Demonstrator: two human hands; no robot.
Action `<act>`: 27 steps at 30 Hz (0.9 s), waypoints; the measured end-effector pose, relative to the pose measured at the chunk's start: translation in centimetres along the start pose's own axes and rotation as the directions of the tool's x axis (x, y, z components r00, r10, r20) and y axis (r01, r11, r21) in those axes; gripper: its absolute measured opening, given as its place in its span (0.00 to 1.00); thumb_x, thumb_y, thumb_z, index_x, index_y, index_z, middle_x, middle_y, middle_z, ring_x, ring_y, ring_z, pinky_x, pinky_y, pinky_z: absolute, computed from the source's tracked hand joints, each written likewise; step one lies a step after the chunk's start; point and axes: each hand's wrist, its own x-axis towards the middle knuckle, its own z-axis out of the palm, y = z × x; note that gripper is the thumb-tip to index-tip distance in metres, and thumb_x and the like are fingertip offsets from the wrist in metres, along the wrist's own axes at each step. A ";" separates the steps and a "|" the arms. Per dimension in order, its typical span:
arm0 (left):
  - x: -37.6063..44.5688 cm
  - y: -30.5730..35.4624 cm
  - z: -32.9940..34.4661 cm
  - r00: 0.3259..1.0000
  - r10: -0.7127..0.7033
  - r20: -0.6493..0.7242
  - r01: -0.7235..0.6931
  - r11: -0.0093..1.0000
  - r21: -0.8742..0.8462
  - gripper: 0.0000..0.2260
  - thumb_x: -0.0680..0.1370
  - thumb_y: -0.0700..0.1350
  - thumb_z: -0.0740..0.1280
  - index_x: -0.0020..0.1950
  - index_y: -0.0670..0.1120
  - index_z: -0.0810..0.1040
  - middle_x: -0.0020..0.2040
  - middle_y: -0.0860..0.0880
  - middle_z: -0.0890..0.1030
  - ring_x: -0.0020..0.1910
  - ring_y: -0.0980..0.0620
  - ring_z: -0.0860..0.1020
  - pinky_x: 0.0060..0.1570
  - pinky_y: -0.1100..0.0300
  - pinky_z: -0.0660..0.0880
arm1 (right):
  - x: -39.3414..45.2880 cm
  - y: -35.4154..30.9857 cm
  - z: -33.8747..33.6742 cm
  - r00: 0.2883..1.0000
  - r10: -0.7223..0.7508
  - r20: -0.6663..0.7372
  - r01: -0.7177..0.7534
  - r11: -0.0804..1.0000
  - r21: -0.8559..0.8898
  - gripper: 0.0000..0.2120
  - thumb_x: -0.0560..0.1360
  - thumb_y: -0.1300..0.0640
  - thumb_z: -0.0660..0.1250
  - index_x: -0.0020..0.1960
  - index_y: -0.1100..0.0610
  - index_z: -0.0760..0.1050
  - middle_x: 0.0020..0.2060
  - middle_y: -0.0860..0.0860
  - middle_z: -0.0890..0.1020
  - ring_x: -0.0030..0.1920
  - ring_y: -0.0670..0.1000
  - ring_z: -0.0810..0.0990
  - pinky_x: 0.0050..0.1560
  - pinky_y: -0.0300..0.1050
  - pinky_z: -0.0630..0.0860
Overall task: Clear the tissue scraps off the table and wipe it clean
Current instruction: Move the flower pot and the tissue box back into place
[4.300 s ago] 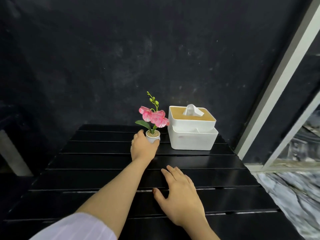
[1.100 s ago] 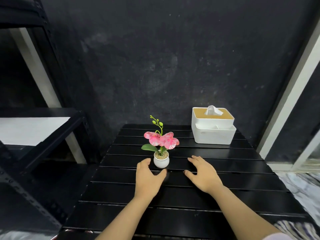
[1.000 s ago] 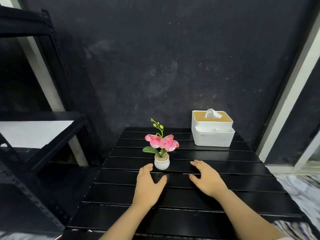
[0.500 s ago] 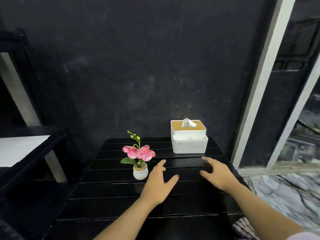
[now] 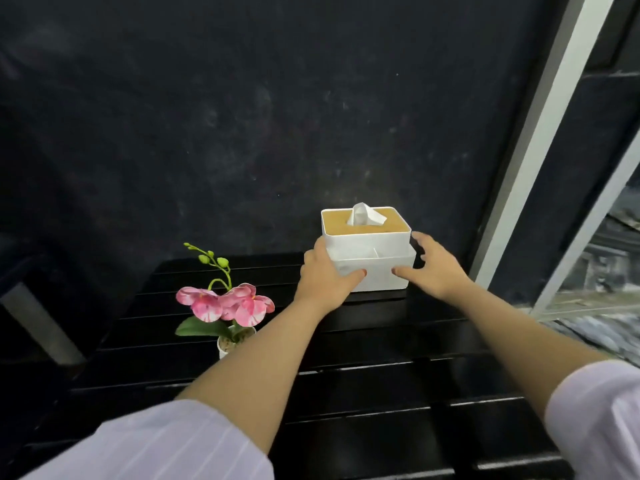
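**Two hands close on the tissue box**

Both hands have left the middle of the black slatted desk (image 5: 363, 382), where they lay flat half a second ago, and now bracket the white tissue box (image 5: 367, 251) at the far right of the top. The left hand (image 5: 323, 278) wraps the box's left corner, thumb pressed on the front wall. The right hand (image 5: 431, 268) is spread wide at the right side, thumb touching the front; whether its fingers touch the side wall I cannot tell. A tissue (image 5: 363, 214) stands up from the wooden lid. The potted orchid (image 5: 227, 306) now sits nearer the person, well apart from the box, on the left. No tissue scraps show on the desk, so clearing looks done; my guess is the box gets shifted next so the slats beneath can be wiped.
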 end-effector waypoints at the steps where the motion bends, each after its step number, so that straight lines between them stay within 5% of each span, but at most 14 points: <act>1: 0.7 -0.2 0.3 1.000 0.008 -0.008 -0.009 1.000 -0.007 0.38 0.68 0.52 0.73 0.72 0.52 0.56 0.67 0.47 0.65 0.66 0.46 0.67 0.60 0.51 0.69 | 0.7 0.3 0.2 1.000 -0.006 -0.003 0.006 1.000 0.022 0.37 0.69 0.54 0.72 0.71 0.53 0.57 0.70 0.55 0.67 0.67 0.58 0.68 0.66 0.55 0.67; 6: 2.6 -1.2 1.5 0.990 0.112 -0.088 -0.113 0.994 -0.011 0.38 0.65 0.52 0.73 0.71 0.52 0.59 0.63 0.48 0.70 0.59 0.52 0.70 0.54 0.54 0.73 | 2.9 1.3 1.0 0.999 0.014 0.044 -0.017 0.996 0.082 0.44 0.68 0.53 0.73 0.74 0.51 0.48 0.72 0.53 0.64 0.69 0.57 0.66 0.66 0.53 0.66; 11: 3.1 -2.0 2.1 0.984 0.118 -0.130 -0.122 0.992 -0.024 0.37 0.68 0.49 0.74 0.72 0.50 0.58 0.66 0.47 0.69 0.56 0.55 0.69 0.50 0.61 0.67 | 3.1 1.8 1.7 1.000 -0.005 0.018 0.003 0.991 0.137 0.40 0.69 0.56 0.71 0.72 0.51 0.50 0.67 0.53 0.70 0.65 0.56 0.71 0.56 0.46 0.68; 21: 0.3 -2.3 1.6 0.980 0.091 -0.179 -0.109 0.990 -0.093 0.36 0.66 0.50 0.75 0.70 0.53 0.62 0.64 0.49 0.74 0.61 0.50 0.73 0.58 0.52 0.75 | -0.9 1.0 1.8 0.998 -0.006 -0.067 0.018 0.983 0.182 0.39 0.67 0.55 0.74 0.71 0.52 0.55 0.67 0.53 0.71 0.65 0.55 0.71 0.62 0.54 0.72; 27: -3.0 -1.9 0.5 0.990 0.088 -0.113 -0.105 0.982 -0.155 0.34 0.67 0.48 0.76 0.68 0.55 0.63 0.64 0.51 0.74 0.59 0.53 0.73 0.54 0.59 0.72 | -5.2 0.2 1.2 0.993 0.033 -0.115 -0.007 0.974 0.225 0.39 0.65 0.56 0.76 0.69 0.52 0.58 0.63 0.53 0.75 0.62 0.54 0.74 0.61 0.52 0.72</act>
